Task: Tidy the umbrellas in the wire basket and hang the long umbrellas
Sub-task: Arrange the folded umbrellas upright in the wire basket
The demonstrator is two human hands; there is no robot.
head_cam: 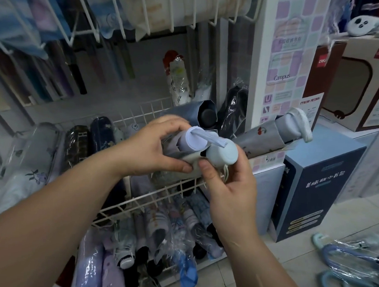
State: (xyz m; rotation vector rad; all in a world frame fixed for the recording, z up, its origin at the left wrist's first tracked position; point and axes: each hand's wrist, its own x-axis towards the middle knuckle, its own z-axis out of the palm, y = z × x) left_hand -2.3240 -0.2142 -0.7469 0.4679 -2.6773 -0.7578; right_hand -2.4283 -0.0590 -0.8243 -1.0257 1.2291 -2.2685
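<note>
I hold a folded pale blue-grey umbrella (196,141) over the middle white wire basket (150,198). My left hand (155,148) wraps its fabric body from the left. My right hand (228,185) grips its rounded light blue handle (224,155) from below. In the basket lie several folded umbrellas, among them a dark patterned one (76,146) and a grey one with cherries (261,138) resting on the right rim. Long umbrellas with curved blue handles (351,268) lie wrapped in plastic on the floor at the lower right.
A lower wire basket (208,259) holds more folded umbrellas. An upper wire rack (147,9) hangs overhead with wrapped items. A dark blue box (309,189) and brown boxes (349,86) stand to the right beside a white pillar (263,59).
</note>
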